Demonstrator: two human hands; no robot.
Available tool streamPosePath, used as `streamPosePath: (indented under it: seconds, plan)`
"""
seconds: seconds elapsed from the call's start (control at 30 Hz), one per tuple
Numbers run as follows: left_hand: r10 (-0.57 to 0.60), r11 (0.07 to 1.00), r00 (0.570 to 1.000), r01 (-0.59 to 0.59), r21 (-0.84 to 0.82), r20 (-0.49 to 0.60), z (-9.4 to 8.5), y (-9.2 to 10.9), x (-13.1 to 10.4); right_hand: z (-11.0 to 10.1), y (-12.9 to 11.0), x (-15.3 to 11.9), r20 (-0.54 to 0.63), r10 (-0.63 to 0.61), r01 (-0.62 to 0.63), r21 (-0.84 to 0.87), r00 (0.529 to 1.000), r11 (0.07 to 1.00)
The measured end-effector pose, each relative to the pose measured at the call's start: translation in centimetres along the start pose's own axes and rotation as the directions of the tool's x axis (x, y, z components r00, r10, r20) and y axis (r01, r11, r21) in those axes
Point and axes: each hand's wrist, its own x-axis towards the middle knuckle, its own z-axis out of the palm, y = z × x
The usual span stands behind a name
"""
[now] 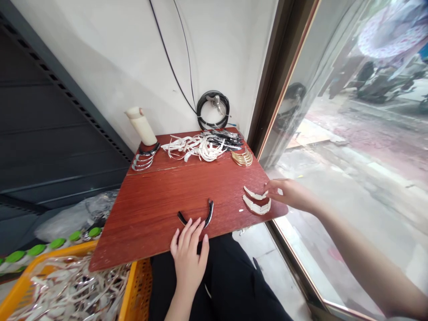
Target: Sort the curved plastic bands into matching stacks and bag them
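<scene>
My left hand (190, 254) lies at the table's near edge with its fingers stretched out, over the middle of a black, glossy curved strip (209, 213). Both ends of that strip show beyond the fingertips; its middle is hidden. At the right side, my right hand (284, 192) has thumb and fingers closed at the right end of a white curved strip (254, 194) with a gold-coloured edge. Just below it lies a second, wider white curved piece (257, 207), also gold-edged, apart from my fingers.
The reddish wooden table (160, 187) bears a white strip heap (200, 147), black strips (230, 139), gold curved pieces (243, 158), silver curved pieces (143, 162) and a cream bottle (142, 126). A filled yellow basket (142, 285) stands lower left; glass (301, 133) borders the right.
</scene>
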Motion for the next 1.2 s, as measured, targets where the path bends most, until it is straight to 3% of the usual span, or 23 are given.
streamPosePath:
  seconds: [0.43, 0.67, 0.77, 0.9, 1.2]
  plan:
    - [-0.001, 1.0, 1.0, 0.001, 0.005, 0.0, 0.0, 0.0, -0.1, 0.9, -2.6, 0.2, 0.249, -0.038, 0.021, 0.07, 0.968, 0.997]
    - [-0.003, 1.0, 1.0, 0.003, 0.003, 0.003, 0.0, 0.0, -0.1, 2.0, -2.9, 0.4, 0.247, -0.052, 0.04, 0.054, 0.968, 0.998]
    - [-0.002, 1.0, 1.0, 0.002, -0.001, 0.0, 0.1, 0.0, -0.1, 2.1, -2.8, 0.6, 0.242, 0.023, -0.021, -0.012, 0.97, 1.0]
    - [0.0, 1.0, 1.0, 0.0, -0.005, -0.003, 0.0, 0.0, -0.1, 2.2, -2.6, 0.7, 0.134, 0.139, -0.119, -0.147, 0.981, 0.982]
    - [-0.004, 1.0, 1.0, 0.004, -0.007, 0.002, -0.1, 0.1, -0.1, 1.7, -2.5, 0.3, 0.129, 0.068, -0.06, -0.064, 0.989, 0.996]
